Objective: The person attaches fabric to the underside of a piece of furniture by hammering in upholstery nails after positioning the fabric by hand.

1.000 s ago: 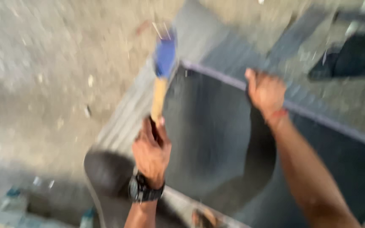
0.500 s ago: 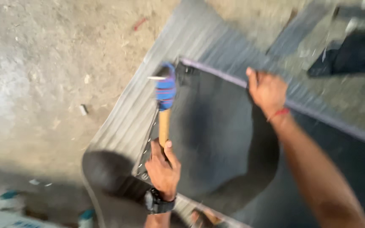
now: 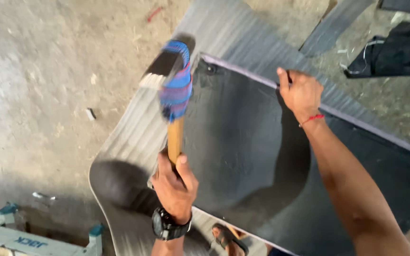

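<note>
Blue-wrapped wooden hammer [image 3: 174, 102] clenched in left hand [image 3: 172, 187]; right hand [image 3: 301, 92] gripping dark sheet [image 3: 243, 147].

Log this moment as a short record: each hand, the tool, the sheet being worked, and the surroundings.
left hand: grips the wooden handle of the hammer, wristwatch on the wrist
hammer: raised, head blurred, wrapped in blue cloth
right hand: holds the far edge of the dark sheet, red thread at the wrist
underlay: ribbed grey sheet
ground: rough concrete floor
lower edge: sandalled foot
</note>
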